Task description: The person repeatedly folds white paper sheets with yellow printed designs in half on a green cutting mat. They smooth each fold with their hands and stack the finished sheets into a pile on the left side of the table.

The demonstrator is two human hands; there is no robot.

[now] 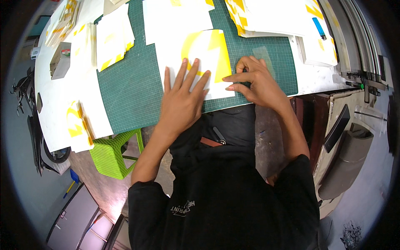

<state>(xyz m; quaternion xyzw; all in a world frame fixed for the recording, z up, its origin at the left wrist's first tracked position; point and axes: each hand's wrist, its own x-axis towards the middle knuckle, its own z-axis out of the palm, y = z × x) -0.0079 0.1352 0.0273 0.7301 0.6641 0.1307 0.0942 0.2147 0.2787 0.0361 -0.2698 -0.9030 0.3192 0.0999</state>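
A white sheet with yellow print [218,54] lies on a green cutting mat [129,93] in front of me. Flat on its lower left part rests my left hand [182,98], fingers spread and holding nothing. At the sheet's right edge is my right hand [260,83]. Its index finger and thumb reach onto the paper with a small gap between their tips, while the other fingers curl over the mat. Whatever lies under those curled fingers is hidden. A clear strip [262,54] lies on the mat just beyond the right hand.
Stacks of yellow-and-white printed sheets [114,39] stand at the left, with a grey open box [61,60] beside them. More sheets [271,18] lie at the far right under a blue cutter [319,28]. A green stool [109,156] is below the table's left edge.
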